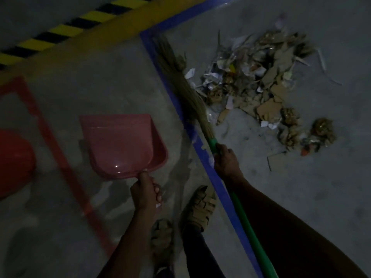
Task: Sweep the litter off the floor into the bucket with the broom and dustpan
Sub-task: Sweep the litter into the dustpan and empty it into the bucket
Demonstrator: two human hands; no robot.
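The right hand (225, 161) is curled round the broom (192, 101) handle; its bristles lie just left of the litter (261, 85). The left hand (145, 190) grips the dustpan (122, 143) handle, well apart from the litter.

Your dustpan (122, 143) is glossy pink plastic, the broom (186, 93) has dry straw-like bristles on a smooth green plastic handle. Litter (259, 85) looks like torn cardboard, crumpled paper and shiny foil bits. Floor (301, 197) is matt, rough concrete.
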